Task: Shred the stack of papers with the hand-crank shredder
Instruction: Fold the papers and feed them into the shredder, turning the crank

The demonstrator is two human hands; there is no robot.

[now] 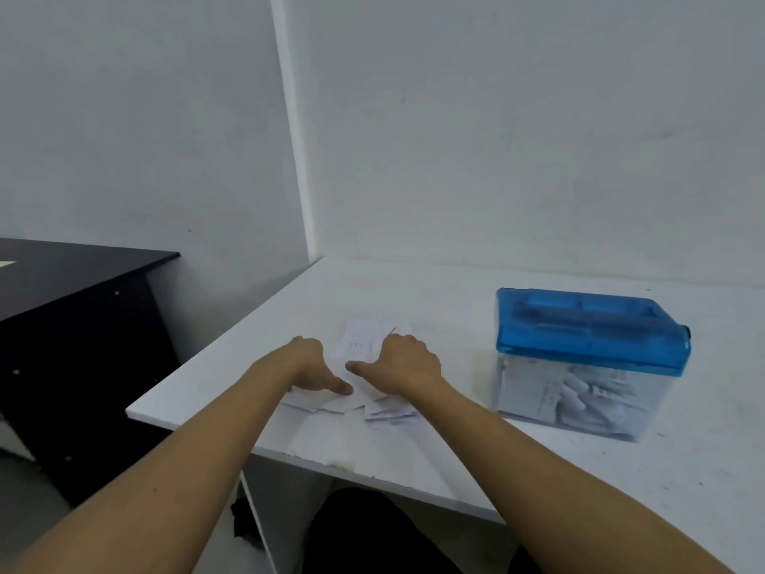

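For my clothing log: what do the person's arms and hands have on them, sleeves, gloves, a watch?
Nothing: left arm and right arm are bare, no sleeves in view. Left hand and right hand are gloveless; no watch or ring shows.

The left hand (310, 364) and right hand (407, 364) rest on a messy pile of white paper sheets (358, 345), thumbs almost meeting. Their fingers (403, 340) may be curled. Well right of the fingers stands a clear, blue-lidded plastic shredder box (592, 337).

White surface (414, 292), near edge chipped, far edge met the wall, loose pile of papers (360, 345) lay toward its left end, blue-lidded clear shredder (588, 358) stood apart to their right, paper strips inside
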